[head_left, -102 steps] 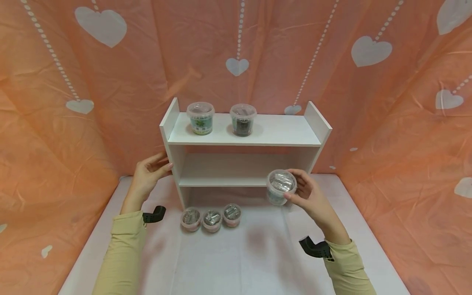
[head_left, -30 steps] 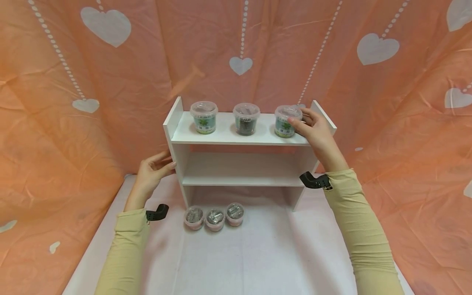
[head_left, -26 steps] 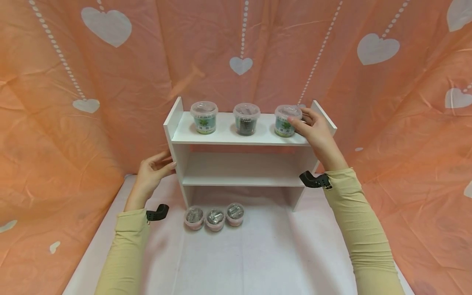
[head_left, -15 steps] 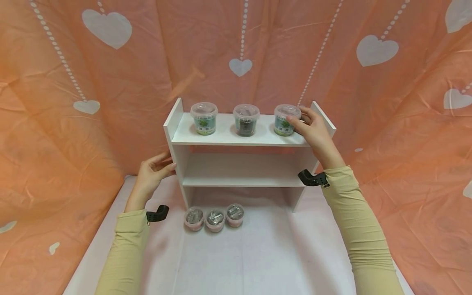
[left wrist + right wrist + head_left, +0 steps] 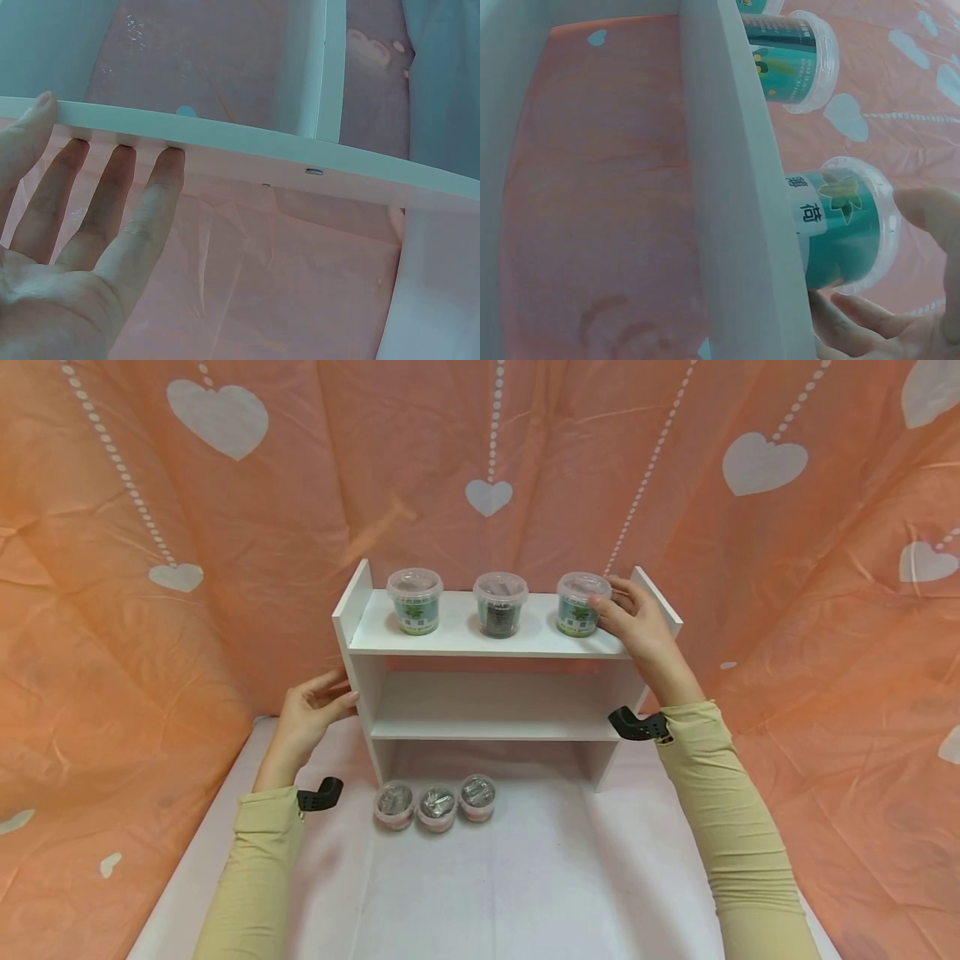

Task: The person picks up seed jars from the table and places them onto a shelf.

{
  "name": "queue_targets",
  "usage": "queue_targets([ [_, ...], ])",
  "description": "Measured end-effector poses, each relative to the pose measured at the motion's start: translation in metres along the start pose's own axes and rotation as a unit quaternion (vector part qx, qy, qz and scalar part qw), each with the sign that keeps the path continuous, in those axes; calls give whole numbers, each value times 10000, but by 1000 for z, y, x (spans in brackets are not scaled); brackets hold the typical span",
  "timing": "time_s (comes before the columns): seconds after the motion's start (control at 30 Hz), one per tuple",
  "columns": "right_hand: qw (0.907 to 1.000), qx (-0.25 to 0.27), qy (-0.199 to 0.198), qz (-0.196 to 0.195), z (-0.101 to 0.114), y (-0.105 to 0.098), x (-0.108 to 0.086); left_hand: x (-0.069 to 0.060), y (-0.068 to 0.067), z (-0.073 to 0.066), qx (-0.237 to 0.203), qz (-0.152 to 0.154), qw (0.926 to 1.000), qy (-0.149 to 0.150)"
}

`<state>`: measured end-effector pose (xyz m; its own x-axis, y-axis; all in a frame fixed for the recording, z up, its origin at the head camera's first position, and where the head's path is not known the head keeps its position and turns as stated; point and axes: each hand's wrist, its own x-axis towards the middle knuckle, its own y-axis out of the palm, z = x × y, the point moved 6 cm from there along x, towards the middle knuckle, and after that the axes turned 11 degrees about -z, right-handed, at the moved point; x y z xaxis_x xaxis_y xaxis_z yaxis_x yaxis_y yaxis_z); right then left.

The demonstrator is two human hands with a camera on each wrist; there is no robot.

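Note:
On the right of the white shelf unit's (image 5: 495, 647) top board stands a lidded plastic cup (image 5: 576, 614) with a green plant label. My right hand (image 5: 641, 639) is around its right side, thumb at the lid rim and fingers behind. The right wrist view shows this cup (image 5: 844, 225) upright on the board, the thumb by its lid. Two similar cups stand further left, one at the left end (image 5: 415, 610) and one in the middle (image 5: 499, 614). My left hand (image 5: 307, 714) touches the unit's left side panel; its fingers (image 5: 131, 247) reach the outer face and the thumb lies at the edge.
Three smaller pink-based tubs with clear lids, such as the middle tub (image 5: 437, 807), stand on the white tabletop (image 5: 480, 893) before the unit's left half. An orange curtain (image 5: 420, 460) with white hearts hangs behind and at both sides.
My right hand has brought the cup from in front of the unit up onto the top board's right part. Its thumb has lately shifted slightly right on the cup. The left hand stays at the side panel.

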<state>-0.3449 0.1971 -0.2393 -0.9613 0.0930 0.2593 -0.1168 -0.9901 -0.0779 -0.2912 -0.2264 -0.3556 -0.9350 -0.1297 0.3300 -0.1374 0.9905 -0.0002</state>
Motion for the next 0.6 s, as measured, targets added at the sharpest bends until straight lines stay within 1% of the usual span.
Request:
queue_targets([
  [0.2, 9995, 314, 57, -81, 2, -4, -4, 0, 0, 1, 16, -7, 10000, -2],
  [0.4, 9987, 496, 59, -125, 8, -10, -12, 0, -1, 2, 95, -37, 9999, -31],
  [0.6, 9970, 749, 42, -169, 11, -17, -21, 0, 0, 2, 37, -33, 10000, -34],
])
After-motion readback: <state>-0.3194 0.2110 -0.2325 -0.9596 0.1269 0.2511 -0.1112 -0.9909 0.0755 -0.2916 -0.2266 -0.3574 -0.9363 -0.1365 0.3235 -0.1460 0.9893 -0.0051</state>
